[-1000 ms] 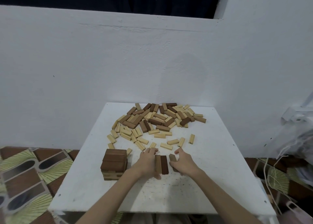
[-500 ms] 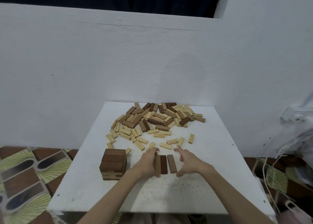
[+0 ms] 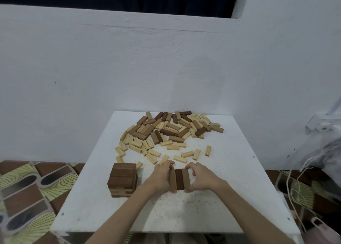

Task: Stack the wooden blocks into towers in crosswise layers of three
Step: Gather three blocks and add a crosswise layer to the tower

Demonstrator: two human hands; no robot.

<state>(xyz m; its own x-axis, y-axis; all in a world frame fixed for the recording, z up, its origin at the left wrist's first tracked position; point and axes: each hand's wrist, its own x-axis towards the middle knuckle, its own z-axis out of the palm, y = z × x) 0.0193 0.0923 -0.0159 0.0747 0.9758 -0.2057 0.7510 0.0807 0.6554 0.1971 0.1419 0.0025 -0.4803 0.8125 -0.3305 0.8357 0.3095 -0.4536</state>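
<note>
Three brown wooden blocks (image 3: 180,179) lie side by side on the white table (image 3: 230,179), pointing away from me. My left hand (image 3: 162,177) presses against their left side and my right hand (image 3: 202,178) against their right side, squeezing them together. A short tower (image 3: 122,180) with brown blocks on top and light ones below stands to the left. A heap of loose light and brown blocks (image 3: 166,131) covers the far half of the table.
A white wall stands right behind the table. Patterned floor tiles (image 3: 27,192) show at the left. White cords and a plastic bag (image 3: 313,162) hang at the right, off the table's edge.
The third block, apart at the right before, now sits flush with the other two. My right hand has closed in against the row's right side.
</note>
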